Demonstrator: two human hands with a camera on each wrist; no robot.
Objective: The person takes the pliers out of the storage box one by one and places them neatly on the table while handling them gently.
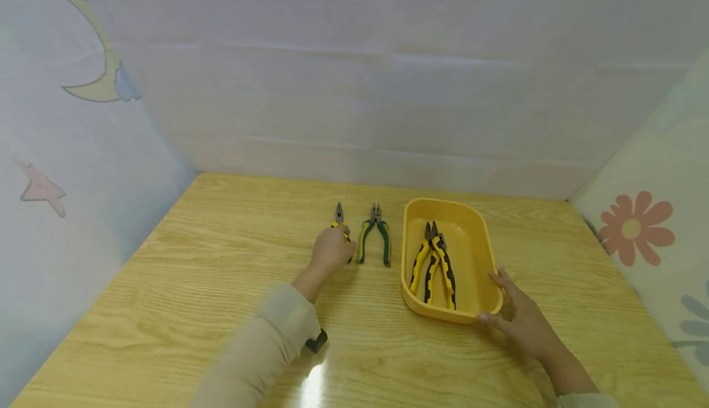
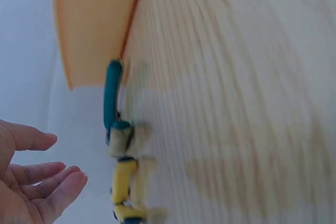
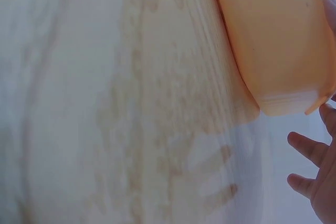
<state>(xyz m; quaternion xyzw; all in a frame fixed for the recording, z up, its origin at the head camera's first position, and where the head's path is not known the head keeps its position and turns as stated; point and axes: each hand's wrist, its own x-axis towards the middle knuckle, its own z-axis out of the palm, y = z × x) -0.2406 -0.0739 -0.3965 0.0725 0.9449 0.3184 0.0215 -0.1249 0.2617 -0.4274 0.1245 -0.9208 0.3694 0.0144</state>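
Observation:
My left hand [image 1: 332, 249] is over the yellow-and-black handles of long-nose pliers [image 1: 339, 214], hiding part of them. In the left wrist view its fingers are parted, with a gap between them and the yellow handles [image 2: 122, 179]. Just right of it lie pliers with green handles [image 1: 383, 242], spread apart. My right hand [image 1: 523, 322] holds the near right corner of a yellow plastic tray [image 1: 477, 272], thumb on the near side and a finger at the right rim. Its other fingers are spread in the right wrist view. Yellow-and-black pliers [image 1: 434, 260] overlap inside the tray.
Everything sits on a wood-grain table [image 1: 221, 260]. Pale fabric walls [image 1: 354, 106] enclose it at the back and both sides. A small dark block [image 1: 316, 341] shows beneath the left sleeve.

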